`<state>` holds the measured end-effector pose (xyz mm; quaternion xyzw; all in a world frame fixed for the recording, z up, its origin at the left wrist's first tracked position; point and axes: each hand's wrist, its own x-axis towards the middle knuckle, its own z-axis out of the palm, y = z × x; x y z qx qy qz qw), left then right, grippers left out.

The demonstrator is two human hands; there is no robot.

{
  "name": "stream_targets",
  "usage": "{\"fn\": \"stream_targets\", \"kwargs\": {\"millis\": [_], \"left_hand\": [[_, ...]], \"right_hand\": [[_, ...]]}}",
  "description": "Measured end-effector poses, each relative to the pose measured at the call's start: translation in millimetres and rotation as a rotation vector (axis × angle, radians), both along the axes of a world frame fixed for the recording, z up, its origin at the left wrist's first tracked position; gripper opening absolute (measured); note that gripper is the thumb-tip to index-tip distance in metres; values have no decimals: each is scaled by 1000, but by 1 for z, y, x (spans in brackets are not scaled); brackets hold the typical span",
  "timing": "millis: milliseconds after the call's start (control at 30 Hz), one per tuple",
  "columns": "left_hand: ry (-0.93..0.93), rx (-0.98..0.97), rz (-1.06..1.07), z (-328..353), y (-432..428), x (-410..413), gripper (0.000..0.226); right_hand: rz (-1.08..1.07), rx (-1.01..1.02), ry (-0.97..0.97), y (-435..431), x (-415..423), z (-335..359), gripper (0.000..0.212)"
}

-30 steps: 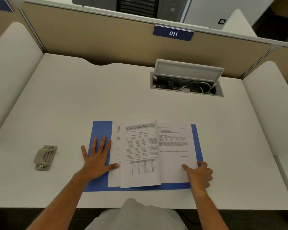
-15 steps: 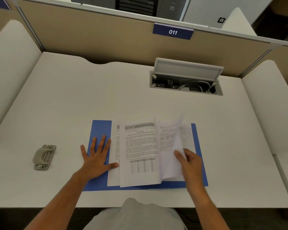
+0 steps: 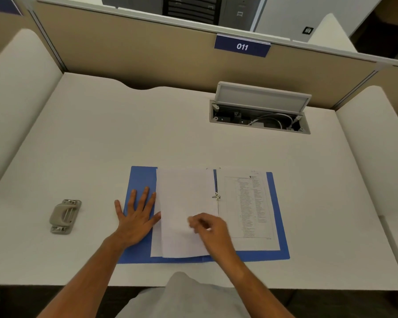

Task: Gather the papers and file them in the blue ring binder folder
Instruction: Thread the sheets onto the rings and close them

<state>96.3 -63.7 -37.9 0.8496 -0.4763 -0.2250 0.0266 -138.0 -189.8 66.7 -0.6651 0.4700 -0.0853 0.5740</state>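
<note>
The blue ring binder folder (image 3: pixel 141 180) lies open near the desk's front edge. Its metal ring clip (image 3: pixel 216 196) shows at the spine. A stack of turned pages (image 3: pixel 182 191) rests on the left half, blank backs up. A printed page (image 3: pixel 248 207) lies on the right half. My left hand (image 3: pixel 136 216) is flat on the left cover, fingers spread, its thumb touching the pages' edge. My right hand (image 3: pixel 210 229) is over the lower part of the turned pages, blurred, fingers curled; whether it grips a sheet is unclear.
A beige hole punch (image 3: pixel 64 215) sits on the desk to the left. A cable box (image 3: pixel 260 121) with its lid raised is set into the desk at the back right. A tan partition (image 3: pixel 147 53) with a "011" label (image 3: pixel 242 46) closes the back; white dividers flank both sides.
My right hand lifted the pages from the right half and swung them over to the left, uncovering the ring clip and a printed page beneath. My left hand stayed put.
</note>
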Motion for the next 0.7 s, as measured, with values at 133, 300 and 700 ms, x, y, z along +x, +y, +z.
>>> {"fn": "stream_targets", "kwargs": {"millis": [133,300,700], "left_hand": [[-11,-8,4,-1,0,0,92],[-14,-35,23,-2,2,1,88],[-29,43,8,0,1,1,92]], "right_hand": [[-444,-205,60,-43,-58,-3,7],[-676,-147,383,-93,-137,-32,52],[-575,-193,682,-89,-133,-61,88]]}}
